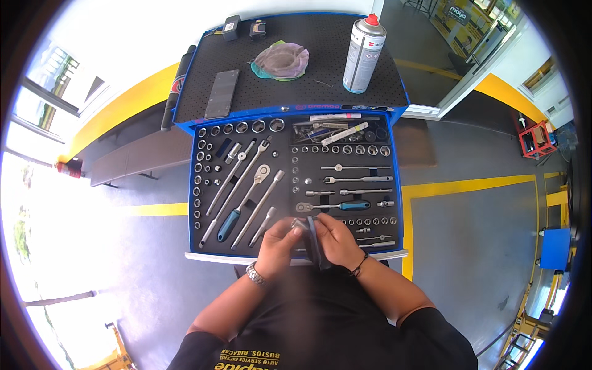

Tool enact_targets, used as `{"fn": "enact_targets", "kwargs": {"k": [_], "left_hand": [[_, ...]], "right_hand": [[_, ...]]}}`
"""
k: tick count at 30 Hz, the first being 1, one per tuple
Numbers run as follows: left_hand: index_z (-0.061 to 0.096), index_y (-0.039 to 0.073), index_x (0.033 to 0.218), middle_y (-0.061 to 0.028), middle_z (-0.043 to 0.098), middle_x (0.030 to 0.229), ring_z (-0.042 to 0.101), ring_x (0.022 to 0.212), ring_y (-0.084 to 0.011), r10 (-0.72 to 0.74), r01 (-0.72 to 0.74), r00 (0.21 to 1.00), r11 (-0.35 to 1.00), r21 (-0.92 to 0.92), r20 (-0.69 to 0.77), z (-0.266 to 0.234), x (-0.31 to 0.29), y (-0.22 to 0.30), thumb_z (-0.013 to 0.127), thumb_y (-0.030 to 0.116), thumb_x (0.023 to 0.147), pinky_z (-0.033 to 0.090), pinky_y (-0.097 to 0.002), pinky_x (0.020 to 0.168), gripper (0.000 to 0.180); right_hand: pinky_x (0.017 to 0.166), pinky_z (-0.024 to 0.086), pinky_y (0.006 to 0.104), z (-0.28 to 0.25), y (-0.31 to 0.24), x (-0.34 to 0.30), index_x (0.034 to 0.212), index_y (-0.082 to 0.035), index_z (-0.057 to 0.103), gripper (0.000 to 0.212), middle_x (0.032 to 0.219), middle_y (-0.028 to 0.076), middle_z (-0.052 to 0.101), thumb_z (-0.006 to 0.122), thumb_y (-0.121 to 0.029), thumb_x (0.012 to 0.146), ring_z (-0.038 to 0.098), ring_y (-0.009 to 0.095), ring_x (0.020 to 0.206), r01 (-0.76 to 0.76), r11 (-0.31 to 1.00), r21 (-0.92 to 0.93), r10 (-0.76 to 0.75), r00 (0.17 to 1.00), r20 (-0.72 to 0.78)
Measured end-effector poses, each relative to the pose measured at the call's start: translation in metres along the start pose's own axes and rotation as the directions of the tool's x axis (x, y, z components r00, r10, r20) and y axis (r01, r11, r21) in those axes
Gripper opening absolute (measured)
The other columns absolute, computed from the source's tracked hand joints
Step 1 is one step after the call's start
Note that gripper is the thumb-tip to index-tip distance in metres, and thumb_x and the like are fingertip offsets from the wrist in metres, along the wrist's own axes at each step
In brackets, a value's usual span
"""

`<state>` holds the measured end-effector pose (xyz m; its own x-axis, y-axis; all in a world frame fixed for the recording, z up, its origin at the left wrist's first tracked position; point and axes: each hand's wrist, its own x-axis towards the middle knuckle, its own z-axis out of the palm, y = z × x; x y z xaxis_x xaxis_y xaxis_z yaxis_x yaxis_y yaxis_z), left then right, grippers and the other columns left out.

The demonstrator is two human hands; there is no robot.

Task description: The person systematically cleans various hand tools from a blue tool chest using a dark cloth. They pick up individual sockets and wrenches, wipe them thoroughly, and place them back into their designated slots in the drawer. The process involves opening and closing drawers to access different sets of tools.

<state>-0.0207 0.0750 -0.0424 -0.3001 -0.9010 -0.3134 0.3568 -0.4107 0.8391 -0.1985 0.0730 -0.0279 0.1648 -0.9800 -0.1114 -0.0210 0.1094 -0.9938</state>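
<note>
Both my hands meet above the front edge of the open tool drawer point(259, 257). My left hand point(277, 248) is closed, thumb on top, around a small shiny metal piece point(300, 223) whose kind I cannot make out. Beside it, my right hand point(338, 242) grips a dark grey, cloth-like piece point(317, 245) that hangs down between the hands. Just beyond them lies a ratchet with a teal handle point(354, 205). To the left are another teal-handled ratchet point(229, 226) and a long extension bar point(259, 206), all in foam cutouts.
Sockets point(276, 126) line the drawer, with paint markers point(344, 134) at its back right. On the cabinet top point(203, 61) are a spray can point(364, 55), a crumpled cloth point(280, 60), a phone-like dark slab point(222, 92) and a small dark box point(231, 28). A bench point(142, 161) stands left.
</note>
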Motion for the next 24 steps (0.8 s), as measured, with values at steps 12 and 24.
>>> {"fn": "enact_targets", "kwargs": {"k": [12, 24], "left_hand": [[0.066, 0.008, 0.118, -0.0104, 0.069, 0.094, 0.064, 0.090, -0.0244, 0.718, -0.109, 0.693, 0.182, 0.977, -0.056, -0.131, 0.153, 0.125, 0.067, 0.021, 0.090, 0.050, -0.0357, 0.080, 0.031], [0.072, 0.008, 0.105, -0.0123, 0.064, 0.107, 0.061, 0.099, -0.0322, 0.586, 0.131, 0.803, -0.358, 0.924, 0.113, -0.154, 0.161, 0.115, 0.064, 0.017, 0.089, 0.047, -0.0429, 0.087, 0.021]], "right_hand": [[0.059, 0.040, 0.0240, -0.014, 0.011, 0.000, 0.087, 0.000, 0.060, 0.029, 0.067, -0.001, 0.056, 0.053, -0.024, 0.101, 0.046, 0.004, 0.065, 0.057, 0.998, 0.009, -0.056, 0.998, -0.041], [0.074, 0.044, 0.0194, -0.029, 0.037, 0.001, 0.102, 0.000, 0.063, 0.018, 0.089, 0.000, 0.065, 0.052, -0.014, 0.101, 0.055, 0.002, 0.082, 0.046, 0.955, 0.293, 0.030, 0.968, -0.250]]}}
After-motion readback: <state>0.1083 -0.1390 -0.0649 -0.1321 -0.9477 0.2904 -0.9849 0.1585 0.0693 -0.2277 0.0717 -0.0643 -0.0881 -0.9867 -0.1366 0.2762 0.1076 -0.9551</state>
